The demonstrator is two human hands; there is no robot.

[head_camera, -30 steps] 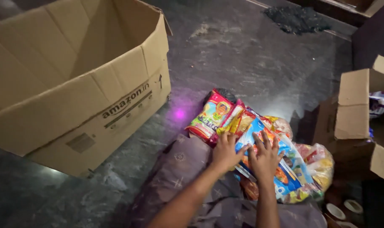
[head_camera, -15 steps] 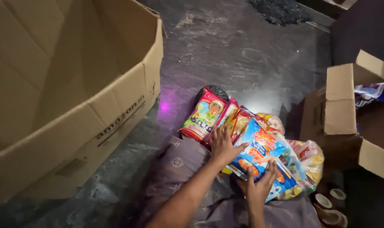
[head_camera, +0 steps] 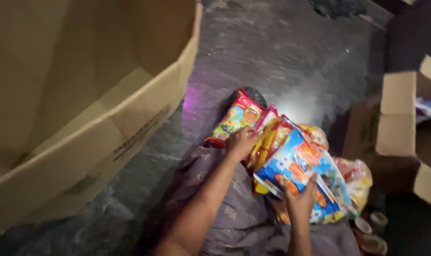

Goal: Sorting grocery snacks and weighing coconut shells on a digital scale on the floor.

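We have lifted the stack of snack packets (head_camera: 296,175) off the floor since a moment ago: our right hand (head_camera: 300,199) now curls under its near edge, our left hand (head_camera: 241,142) closed on its left side. Left of them, the large cardboard box (head_camera: 82,95) gapes, empty where visible; a smaller box (head_camera: 405,128) stands right.

Tan-brown cardboard box (head_camera: 82,95) filling the upper left of the frame. Dark grey mottled floor (head_camera: 281,57) at top centre. Red, green and yellow packet (head_camera: 236,117) at centre. Blue, orange and white packet (head_camera: 298,166) right of centre. Greyish-purple cloth (head_camera: 234,218) with small pale motifs, bottom centre.
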